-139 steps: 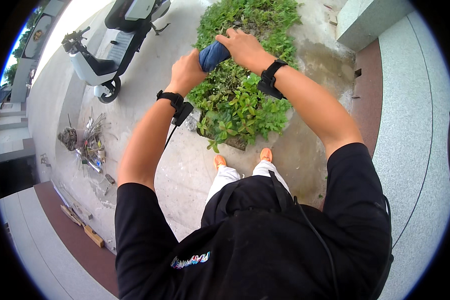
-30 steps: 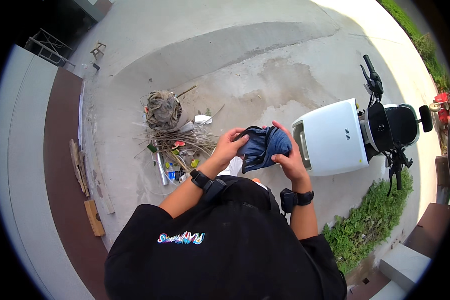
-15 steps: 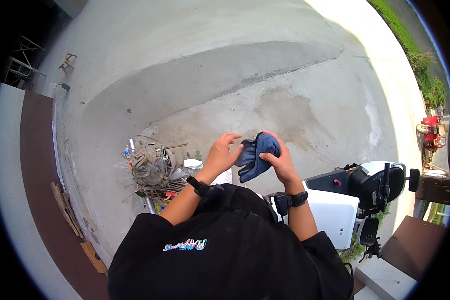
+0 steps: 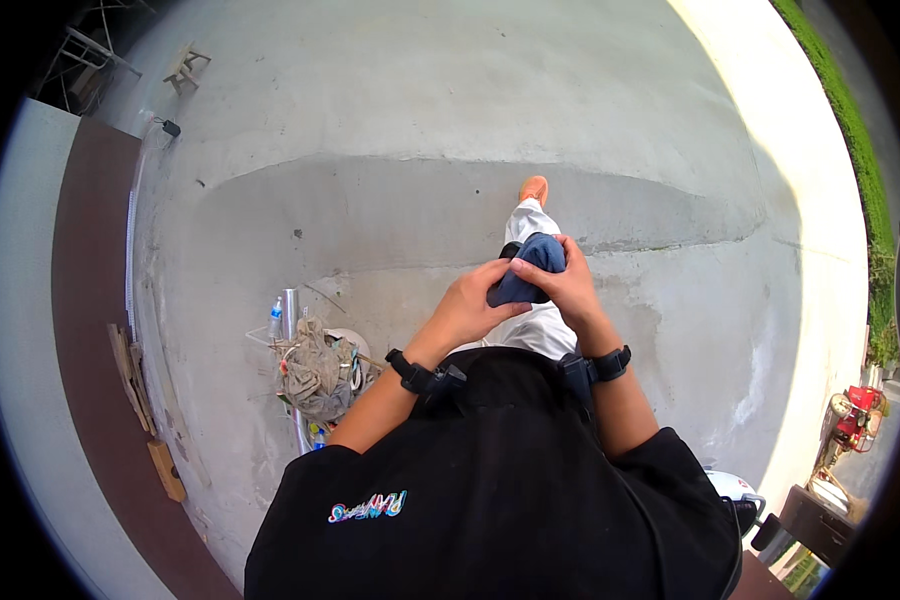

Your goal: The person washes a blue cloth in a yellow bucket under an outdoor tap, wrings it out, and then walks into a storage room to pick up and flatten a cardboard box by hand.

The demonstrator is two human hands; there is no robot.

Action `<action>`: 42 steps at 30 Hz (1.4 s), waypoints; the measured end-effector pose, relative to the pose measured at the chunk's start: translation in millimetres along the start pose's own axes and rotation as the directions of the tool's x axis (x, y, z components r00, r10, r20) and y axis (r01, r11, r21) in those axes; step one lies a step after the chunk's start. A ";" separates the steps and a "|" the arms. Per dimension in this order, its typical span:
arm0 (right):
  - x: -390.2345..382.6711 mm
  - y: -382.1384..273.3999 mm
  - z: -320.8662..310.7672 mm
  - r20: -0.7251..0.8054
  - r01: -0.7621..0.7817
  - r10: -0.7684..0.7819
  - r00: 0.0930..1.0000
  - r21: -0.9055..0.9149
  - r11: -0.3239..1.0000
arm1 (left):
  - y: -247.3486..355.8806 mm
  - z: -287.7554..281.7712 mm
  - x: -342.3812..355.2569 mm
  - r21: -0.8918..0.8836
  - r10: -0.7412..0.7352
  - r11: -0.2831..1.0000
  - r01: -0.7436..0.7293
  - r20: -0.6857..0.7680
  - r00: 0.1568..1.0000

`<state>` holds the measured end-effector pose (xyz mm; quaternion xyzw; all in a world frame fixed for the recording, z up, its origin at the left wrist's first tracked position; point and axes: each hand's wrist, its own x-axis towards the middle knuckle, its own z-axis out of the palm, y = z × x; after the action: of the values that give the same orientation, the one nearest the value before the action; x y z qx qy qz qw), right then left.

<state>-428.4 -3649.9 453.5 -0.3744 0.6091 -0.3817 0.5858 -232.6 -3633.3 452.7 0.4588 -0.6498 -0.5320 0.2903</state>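
Out on our left, a heap of grey rags [image 4: 315, 372] sits on the concrete ground [image 4: 420, 100] beside a clear bottle [image 4: 276, 318]; moving right, here comes our left hand [image 4: 473, 304], and there's the change: half a second ago it's loose at the edge of the blue cloth [image 4: 541, 251], and now its fingers curl over the left side, thumb tucked beneath; the cloth no longer flares but sits gathered into a compact bundle between both hands, which, we judge, means a steadier, shared hold for the handling; the bundle is up in front of us, over the white trousers [image 4: 528, 222] as we look down, and its long axis slants from lower left to upper right; a dark bit pokes out at upper left, but which end is the front, we can't tell; on to our right hand [image 4: 570, 287], fingers gripping the right side, thumb laid across the front; farther right, a sliver of white vehicle [image 4: 732, 487] peeks past our sleeve.
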 end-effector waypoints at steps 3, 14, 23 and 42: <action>129.2 -50.7 -29.8 0.087 0.007 -0.003 0.996 -0.045 0.999 | -13.2 -30.1 134.9 0.035 -0.071 0.997 0.071 0.002 0.997; 513.1 -314.5 -160.1 0.128 -0.168 0.232 0.964 -0.383 0.908 | 80.4 -158.4 579.6 -0.071 -0.353 0.929 0.362 0.117 0.928; 610.8 -514.1 -124.5 0.460 0.362 -0.101 0.882 -0.524 0.771 | 234.3 -321.7 674.4 -0.115 -0.315 0.947 0.300 -0.151 0.937; 930.5 -794.3 116.7 0.641 0.290 -0.124 0.758 -0.159 0.944 | 245.0 -692.8 914.8 -0.912 -0.092 0.229 -0.341 -0.369 0.925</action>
<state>-335.8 -4833.6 770.4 -0.6149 0.3789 -0.2201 0.6557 -78.9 -4752.5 769.9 0.2126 -0.1553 -0.7018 0.6619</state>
